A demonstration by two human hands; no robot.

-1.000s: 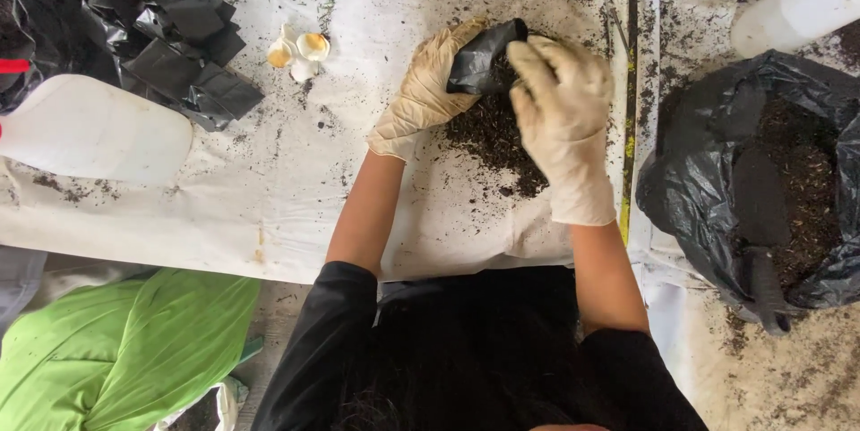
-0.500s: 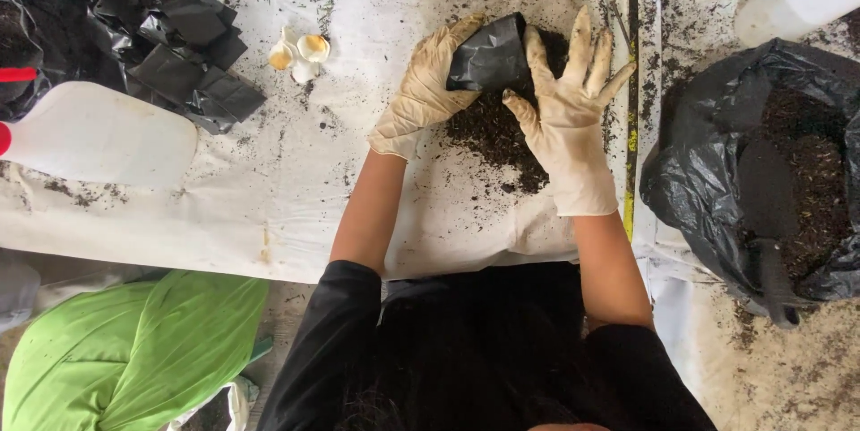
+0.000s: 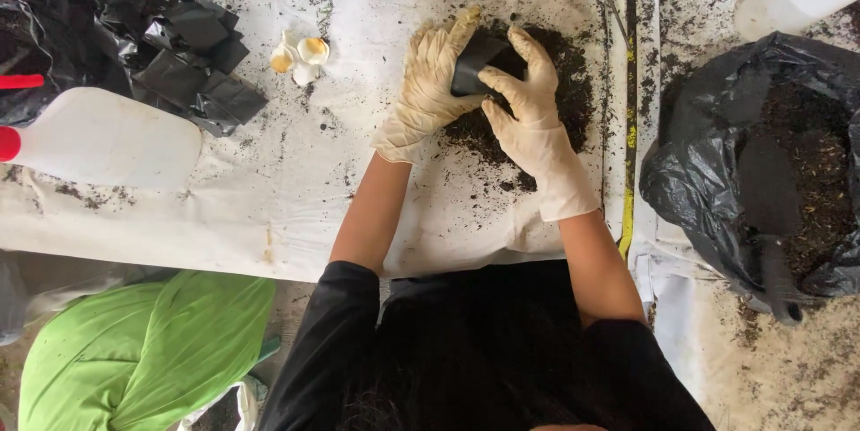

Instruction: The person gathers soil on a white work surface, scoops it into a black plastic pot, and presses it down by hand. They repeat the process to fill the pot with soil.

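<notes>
Both hands moved down onto the soil pile [image 3: 546, 90] on the white worktop [image 3: 296, 189]; left hand [image 3: 430, 86] and right hand [image 3: 528, 117] clamp the small black bag [image 3: 473, 62], mostly hidden, its direction unclear. Empty black bags [image 3: 193, 64], a white jug [image 3: 98, 140] and a soil sack [image 3: 770, 153] lie around.

A white sheet [image 3: 269, 207] speckled with soil covers the desk; bare sandy ground [image 3: 788, 377] shows at lower right, in soft daylight.

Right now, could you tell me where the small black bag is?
In the head view, the small black bag sits top centre, held between the left hand and right hand, over the soil pile.
</notes>
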